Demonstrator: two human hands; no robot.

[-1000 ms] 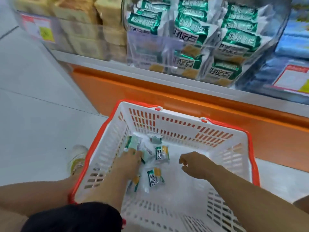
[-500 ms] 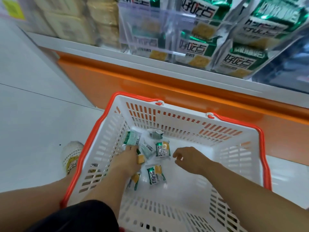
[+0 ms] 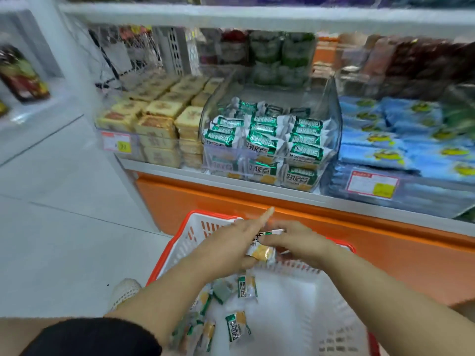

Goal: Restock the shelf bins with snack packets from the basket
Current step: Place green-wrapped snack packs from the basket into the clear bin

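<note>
Three bins line the front of the shelf [image 3: 164,170] ahead of me. The middle one, a clear bin [image 3: 334,111] with a curved wall, holds green-and-white packets [image 3: 264,136] stacked in rows up to its front lip. The bin to its left is filled with yellow cake packs [image 3: 159,116] and has a price tag [image 3: 117,145] on its front. The bin to its right carries blue packets [image 3: 380,140].

Below the shelf, close to the orange base [image 3: 205,199], stands the basket [image 3: 177,242], white mesh with a red rim. On its floor lie loose packets [image 3: 246,290] of the same green-and-white kind. Most are heaped toward the left side, and two lie a little apart with their labels up.

My hands meet above the basket's far rim. My left hand [image 3: 226,249] grips the held packet [image 3: 262,253] between thumb and curled fingers, with its forefinger sticking straight out toward the shelf. My right hand [image 3: 298,240] pinches the top end of the same packet with curled fingertips. The blur there is heavy, so that grip may hold more than one packet; I cannot tell. The held packet is over the basket, well below the clear bin.
</note>
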